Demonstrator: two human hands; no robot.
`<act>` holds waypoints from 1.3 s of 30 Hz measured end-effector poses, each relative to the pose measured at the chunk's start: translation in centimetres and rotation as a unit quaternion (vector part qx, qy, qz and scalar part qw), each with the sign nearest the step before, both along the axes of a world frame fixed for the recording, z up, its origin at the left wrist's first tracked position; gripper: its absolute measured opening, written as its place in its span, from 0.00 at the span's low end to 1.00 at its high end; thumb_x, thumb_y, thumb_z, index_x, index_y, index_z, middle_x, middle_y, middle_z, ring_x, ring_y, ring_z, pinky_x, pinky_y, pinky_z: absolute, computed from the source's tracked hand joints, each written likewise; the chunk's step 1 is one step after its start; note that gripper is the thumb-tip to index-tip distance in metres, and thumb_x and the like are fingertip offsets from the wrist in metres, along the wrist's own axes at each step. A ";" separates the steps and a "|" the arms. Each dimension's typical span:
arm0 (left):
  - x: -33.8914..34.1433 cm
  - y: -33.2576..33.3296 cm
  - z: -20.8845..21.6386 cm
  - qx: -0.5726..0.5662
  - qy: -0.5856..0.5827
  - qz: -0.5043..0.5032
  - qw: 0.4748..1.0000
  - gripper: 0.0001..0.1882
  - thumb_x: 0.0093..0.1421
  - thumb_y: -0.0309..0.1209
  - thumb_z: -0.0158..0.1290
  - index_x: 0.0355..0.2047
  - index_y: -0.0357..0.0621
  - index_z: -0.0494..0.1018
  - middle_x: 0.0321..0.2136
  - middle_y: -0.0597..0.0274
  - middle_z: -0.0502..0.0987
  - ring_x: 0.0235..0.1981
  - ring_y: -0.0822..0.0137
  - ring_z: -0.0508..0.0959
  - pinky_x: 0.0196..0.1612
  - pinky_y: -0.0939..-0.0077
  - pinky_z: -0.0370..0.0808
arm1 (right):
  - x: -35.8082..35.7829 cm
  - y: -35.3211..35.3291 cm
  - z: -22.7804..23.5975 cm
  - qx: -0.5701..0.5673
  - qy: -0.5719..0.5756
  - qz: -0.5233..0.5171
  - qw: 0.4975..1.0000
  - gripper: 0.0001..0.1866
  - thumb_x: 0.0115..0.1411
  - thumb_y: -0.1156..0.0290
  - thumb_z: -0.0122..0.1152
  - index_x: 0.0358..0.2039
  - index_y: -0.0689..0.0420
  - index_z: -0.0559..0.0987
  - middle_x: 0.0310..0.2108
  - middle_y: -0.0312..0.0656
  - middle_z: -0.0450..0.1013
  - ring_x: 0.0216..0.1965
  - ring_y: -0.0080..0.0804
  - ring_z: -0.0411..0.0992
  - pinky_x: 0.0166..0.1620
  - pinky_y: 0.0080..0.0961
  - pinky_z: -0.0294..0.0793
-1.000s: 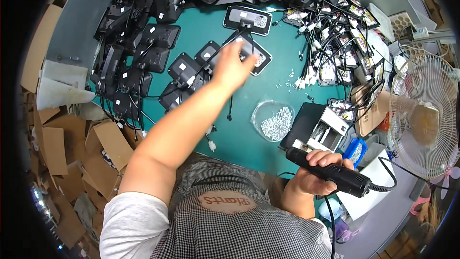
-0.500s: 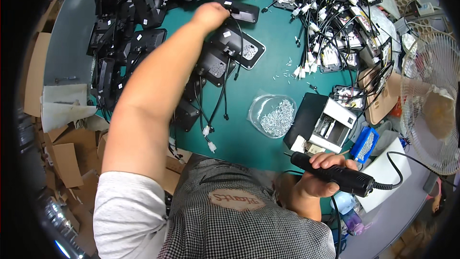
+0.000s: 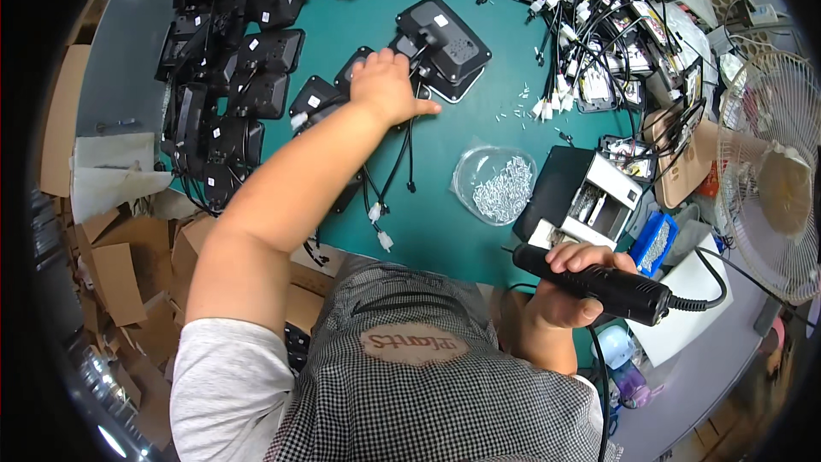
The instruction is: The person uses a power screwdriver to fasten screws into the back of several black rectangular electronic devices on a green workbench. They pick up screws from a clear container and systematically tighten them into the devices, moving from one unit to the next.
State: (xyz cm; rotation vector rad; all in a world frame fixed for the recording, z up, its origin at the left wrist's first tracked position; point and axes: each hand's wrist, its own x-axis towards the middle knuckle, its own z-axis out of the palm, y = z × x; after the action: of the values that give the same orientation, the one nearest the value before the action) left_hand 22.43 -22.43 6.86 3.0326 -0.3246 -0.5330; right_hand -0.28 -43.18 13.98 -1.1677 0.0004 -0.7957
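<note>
My right hand [image 3: 575,281] is wrapped around a black corded electric screwdriver [image 3: 611,293], its bit pointing left above the near edge of the bench. My left arm reaches forward, and the left hand [image 3: 385,90] is open, thumb stretched to the right, over several black plastic housings. What lies under its palm is hidden. Just beyond the fingers, a black housing with a raised mount [image 3: 453,38] rests on top of another housing [image 3: 457,88]. Cables with white connectors [image 3: 380,224] trail from beneath the hand toward me.
Black housings [image 3: 269,51] crowd the left and far sides. Wired modules [image 3: 599,85] are heaped at far right. A clear bag of screws [image 3: 503,190], loose screws [image 3: 523,107], a screw feeder box [image 3: 603,197], a blue screw tray [image 3: 656,244] and a fan [image 3: 774,180] stand right.
My left hand has let go of the far housing and come nearer, fingers spreading. That housing now lies over the one in the middle. The screwdriver stays in my right hand.
</note>
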 end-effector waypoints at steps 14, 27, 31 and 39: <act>3.7 7.0 5.0 -0.143 0.157 0.072 0.974 0.18 0.51 0.40 0.57 0.37 0.40 0.73 0.20 0.62 0.75 0.15 0.70 0.72 0.22 0.75 0.71 | -1.3 0.6 -0.2 0.023 0.012 0.018 0.999 0.35 0.49 0.53 0.66 0.51 0.57 0.61 0.24 0.45 0.68 0.22 0.35 0.71 0.26 0.31 0.75; 1.8 10.4 -1.8 -0.066 0.083 0.163 0.981 0.20 0.46 0.43 0.55 0.32 0.38 0.77 0.33 0.48 0.78 0.34 0.54 0.79 0.39 0.65 0.74 | -0.6 2.8 0.3 -0.001 0.027 0.057 0.998 0.33 0.51 0.52 0.64 0.51 0.56 0.63 0.25 0.43 0.68 0.22 0.32 0.69 0.26 0.29 0.73; 3.7 11.1 2.7 -0.287 0.177 0.185 0.923 0.15 0.53 0.37 0.50 0.30 0.35 0.75 0.26 0.54 0.79 0.25 0.63 0.79 0.25 0.69 0.74 | -0.8 2.8 0.1 -0.010 0.034 0.065 0.997 0.32 0.52 0.51 0.61 0.51 0.55 0.64 0.26 0.42 0.67 0.22 0.30 0.68 0.26 0.29 0.72; 0.8 15.9 6.1 -0.101 0.149 0.164 0.970 0.25 0.48 0.43 0.61 0.39 0.36 0.72 0.20 0.59 0.73 0.13 0.71 0.69 0.20 0.74 0.67 | -0.2 3.5 0.4 0.001 0.038 0.075 0.996 0.34 0.52 0.51 0.63 0.52 0.56 0.62 0.25 0.44 0.68 0.23 0.31 0.69 0.26 0.28 0.73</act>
State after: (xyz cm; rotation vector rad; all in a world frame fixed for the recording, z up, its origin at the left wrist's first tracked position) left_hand 23.26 -6.58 12.98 2.6763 0.1269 -0.8506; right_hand -0.45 -39.68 14.33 -1.1812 -0.0234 -0.6180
